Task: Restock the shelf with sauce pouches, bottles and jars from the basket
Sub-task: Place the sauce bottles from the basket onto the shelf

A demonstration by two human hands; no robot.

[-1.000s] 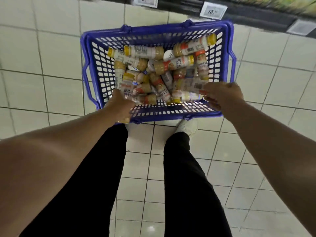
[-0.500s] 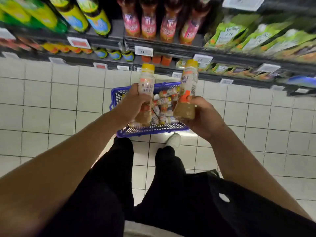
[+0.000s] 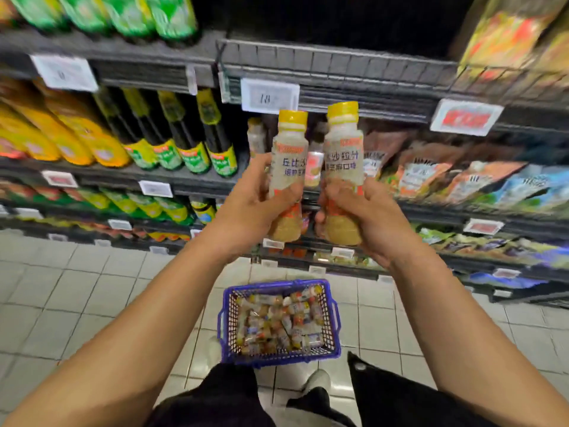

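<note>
My left hand [image 3: 246,208] grips a yellow-capped dressing bottle [image 3: 289,158] upright by its lower half. My right hand [image 3: 369,217] grips a second, matching bottle [image 3: 343,149] right beside it, the two nearly touching. Both are held up in front of the middle shelf [image 3: 197,180], where a few similar small bottles [image 3: 255,137] stand at the back. The blue basket [image 3: 228,322] sits on the tiled floor below my hands, holding several more of these bottles.
Dark yellow-capped bottles [image 3: 191,140] and yellow bottles [image 3: 70,137] fill the shelf to the left. Sauce pouches [image 3: 431,174] line the shelf to the right. Green bottles [image 3: 147,13] stand on the top shelf. A price tag [image 3: 269,95] hangs just above the held bottles.
Both hands lifted one bottle each out of the basket and raised them to shelf height. My view tilted up from the basket to the shelves.
</note>
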